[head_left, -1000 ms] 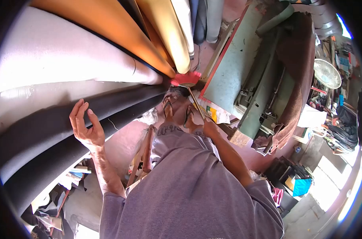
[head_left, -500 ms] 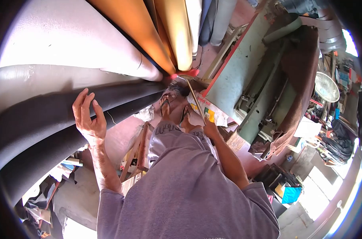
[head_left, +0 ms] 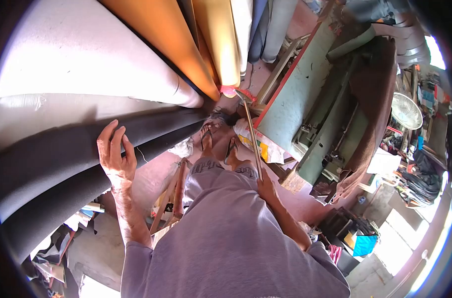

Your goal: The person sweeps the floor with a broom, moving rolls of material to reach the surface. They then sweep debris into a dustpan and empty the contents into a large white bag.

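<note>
Broom [head_left: 250, 125] gripped in right hand [head_left: 266, 187], now closer to shirt [head_left: 231, 233].

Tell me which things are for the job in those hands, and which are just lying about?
For the job, it seems:
- red broom, in the right hand
- pink floor

Just around:
- orange roll
- black rolls, near the raised left hand
- fan
- brown cloth
</note>
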A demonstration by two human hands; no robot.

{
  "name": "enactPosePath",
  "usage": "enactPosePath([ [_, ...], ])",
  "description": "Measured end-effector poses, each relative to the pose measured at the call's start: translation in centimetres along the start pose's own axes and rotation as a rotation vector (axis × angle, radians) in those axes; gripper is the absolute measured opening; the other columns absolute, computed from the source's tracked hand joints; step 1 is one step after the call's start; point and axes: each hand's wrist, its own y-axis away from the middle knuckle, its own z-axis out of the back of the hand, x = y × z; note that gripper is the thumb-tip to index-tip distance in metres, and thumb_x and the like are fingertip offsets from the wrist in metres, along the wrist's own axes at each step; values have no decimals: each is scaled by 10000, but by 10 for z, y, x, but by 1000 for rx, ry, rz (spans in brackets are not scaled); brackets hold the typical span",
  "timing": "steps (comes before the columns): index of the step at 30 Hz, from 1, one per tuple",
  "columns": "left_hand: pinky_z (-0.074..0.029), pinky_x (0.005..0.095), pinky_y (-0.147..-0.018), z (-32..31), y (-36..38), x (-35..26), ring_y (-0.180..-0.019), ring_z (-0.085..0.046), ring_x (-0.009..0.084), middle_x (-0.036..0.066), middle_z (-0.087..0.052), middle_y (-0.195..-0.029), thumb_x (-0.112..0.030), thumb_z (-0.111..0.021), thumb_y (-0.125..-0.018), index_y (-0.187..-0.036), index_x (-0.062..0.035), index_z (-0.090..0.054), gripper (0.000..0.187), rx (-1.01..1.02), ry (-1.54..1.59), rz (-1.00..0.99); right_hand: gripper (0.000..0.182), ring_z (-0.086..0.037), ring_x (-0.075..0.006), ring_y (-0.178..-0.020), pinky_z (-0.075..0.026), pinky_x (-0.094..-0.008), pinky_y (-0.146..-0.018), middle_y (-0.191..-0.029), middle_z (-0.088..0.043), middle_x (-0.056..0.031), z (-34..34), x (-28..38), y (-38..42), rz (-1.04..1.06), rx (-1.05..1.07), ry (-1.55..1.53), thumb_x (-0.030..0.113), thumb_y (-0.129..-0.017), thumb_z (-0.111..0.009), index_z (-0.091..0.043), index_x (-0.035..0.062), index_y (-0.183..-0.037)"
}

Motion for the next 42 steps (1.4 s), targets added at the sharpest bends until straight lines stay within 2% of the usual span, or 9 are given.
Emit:
enactPosePath([
  [6,-520,385,-840,4,-1,0,-1007,-602,301,135,-601,-1145,102,-594,-786,-1005,-6,-626,246,66,-32,-61,588,-627,-331,-1053,-472,-406,-918,-1205,-596,-248,-29,-39,-15,209,-179,-27,245,-911,-532,-361,23,-1428],
  [9,-512,399,-858,2,-5,1,-1024,-601,309,134,-601,-1136,103,-594,-781,-996,-2,-621,241,84,-71,-104,554,-670,-275,-779,-510,-392,-694,-885,-665,-217,13,-6,21,-62,137,-190,247,-920,-507,-382,28,-1414],
  [18,-519,400,-875,2,-5,4,-1058,-600,313,127,-606,-1131,78,-599,-783,-971,12,-632,202,141,-120,-159,598,-492,-98,-485,-425,-261,-414,-672,-522,-27,78,95,74,-240,128,-516,169,-938,-504,-276,59,-1479],
  [27,-510,400,-877,-2,-5,5,-1057,-605,316,129,-629,-1118,83,-601,-785,-978,14,-642,209,160,-145,-164,399,-505,-185,-382,-414,-337,-326,-566,-487,-80,-49,84,-114,168,-307,-348,99,-906,-452,-419,11,-1293],
  [31,-506,403,-877,-2,-4,5,-1057,-606,319,132,-631,-1115,87,-601,-789,-988,15,-641,215,175,-153,-164,181,-533,-246,-384,-435,-378,-324,-572,-507,-134,-33,157,-205,102,-286,-581,109,-903,-439,-473,10,-1051],
  [33,-504,403,-881,-2,-4,3,-1062,-604,319,134,-632,-1111,82,-604,-792,-987,17,-641,209,189,-147,-154,302,-663,-353,-595,-512,-412,-422,-825,-638,-240,-15,197,-222,-111,-242,-536,96,-883,-517,-469,-46,-1144],
  [34,-502,403,-883,-1,-5,3,-1064,-603,318,134,-633,-1109,80,-605,-794,-987,18,-641,206,195,-146,-155,154,-577,-294,-429,-448,-419,-345,-590,-540,-161,-24,191,-251,-12,-388,-507,113,-909,-494,-491,-36,-947],
  [39,-489,411,-902,-1,-4,8,-1081,-596,324,137,-635,-1114,69,-606,-805,-1001,13,-640,207,267,-156,-174,144,-593,-308,-476,-464,-441,-400,-615,-575,-185,-43,113,-394,170,-19,-21,84,-904,-491,-533,-51,-874],
  [42,-481,416,-912,3,-4,10,-1087,-594,325,134,-635,-1119,64,-603,-810,-1005,9,-640,206,303,-149,-176,138,-559,-290,-461,-450,-427,-407,-586,-554,-171,-33,143,-339,-181,129,-712,91,-918,-479,-523,-27,-860],
])
